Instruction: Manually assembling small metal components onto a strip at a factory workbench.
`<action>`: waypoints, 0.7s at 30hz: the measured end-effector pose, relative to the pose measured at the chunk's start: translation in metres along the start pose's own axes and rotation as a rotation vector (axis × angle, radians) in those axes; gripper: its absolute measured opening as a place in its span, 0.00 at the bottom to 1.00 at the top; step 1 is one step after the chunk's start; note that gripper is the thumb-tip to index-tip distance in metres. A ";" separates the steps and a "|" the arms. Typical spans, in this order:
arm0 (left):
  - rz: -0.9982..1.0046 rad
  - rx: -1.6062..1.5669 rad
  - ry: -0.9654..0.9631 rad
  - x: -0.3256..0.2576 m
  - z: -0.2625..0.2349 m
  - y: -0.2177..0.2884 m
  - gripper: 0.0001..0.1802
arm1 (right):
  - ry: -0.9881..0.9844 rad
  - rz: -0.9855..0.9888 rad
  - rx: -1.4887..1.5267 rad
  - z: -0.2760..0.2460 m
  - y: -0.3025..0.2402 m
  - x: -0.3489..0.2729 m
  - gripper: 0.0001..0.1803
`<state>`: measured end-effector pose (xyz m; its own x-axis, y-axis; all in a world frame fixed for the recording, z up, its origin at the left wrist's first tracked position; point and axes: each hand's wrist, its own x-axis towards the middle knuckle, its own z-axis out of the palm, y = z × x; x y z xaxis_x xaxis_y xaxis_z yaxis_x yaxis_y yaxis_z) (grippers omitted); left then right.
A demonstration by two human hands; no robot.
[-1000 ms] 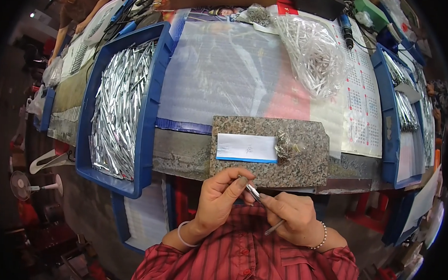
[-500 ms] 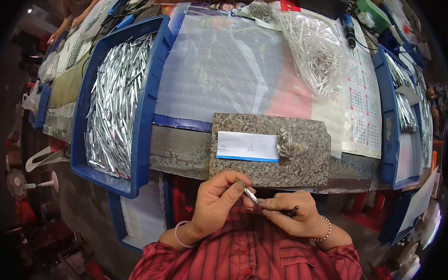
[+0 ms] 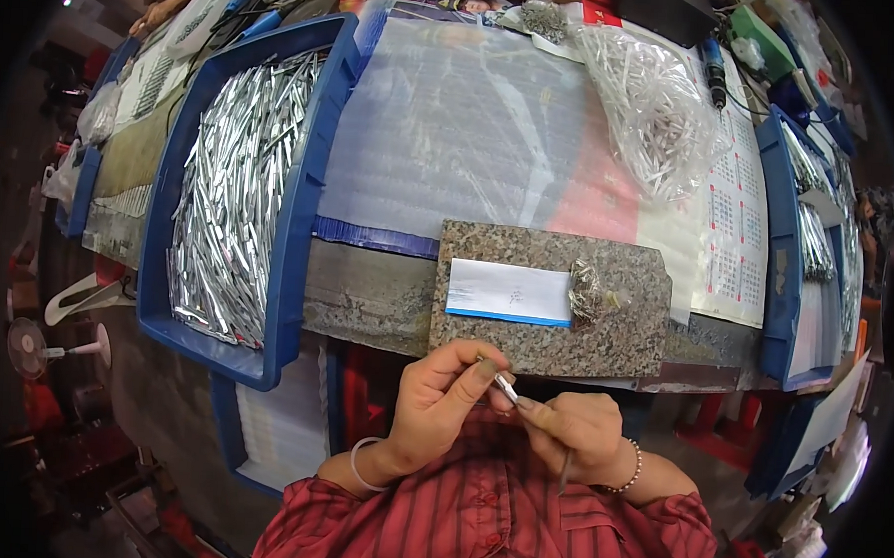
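We count two hands, the left hand pinching one silver rod, its upper end hidden, and the right hand clasping one thin dark stick, mostly covered, the rod lying between both hands, this side of the near edge of the surface.

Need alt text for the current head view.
A person's left hand and right hand meet at a small silvery piece, a thin rod jutting from the right, before a speckled stone slab bearing a blue-edged white strip and small metal parts. A blue bin of silvery rods stands at left; a clear bag of white sticks lies beyond the slab.
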<state>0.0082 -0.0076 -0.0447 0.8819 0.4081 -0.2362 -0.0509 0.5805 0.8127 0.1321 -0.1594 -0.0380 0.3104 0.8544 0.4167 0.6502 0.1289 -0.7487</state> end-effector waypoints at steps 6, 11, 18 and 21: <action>-0.039 0.114 -0.095 0.007 -0.008 0.023 0.09 | 0.044 0.045 -0.012 -0.020 0.000 0.010 0.16; 0.379 0.853 -0.278 0.021 -0.014 0.048 0.10 | -0.133 -0.201 -0.321 -0.044 0.002 0.041 0.17; 0.715 1.090 -0.192 0.057 -0.020 0.052 0.09 | -0.140 -0.198 -0.424 -0.044 0.017 0.066 0.16; 0.781 1.164 -0.101 0.070 -0.022 0.050 0.08 | 0.009 0.001 -0.392 -0.047 0.012 0.073 0.13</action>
<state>0.0570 0.0652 -0.0318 0.8387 0.2698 0.4730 -0.1681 -0.6979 0.6962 0.1950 -0.1191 0.0075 0.3158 0.8497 0.4222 0.8651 -0.0750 -0.4960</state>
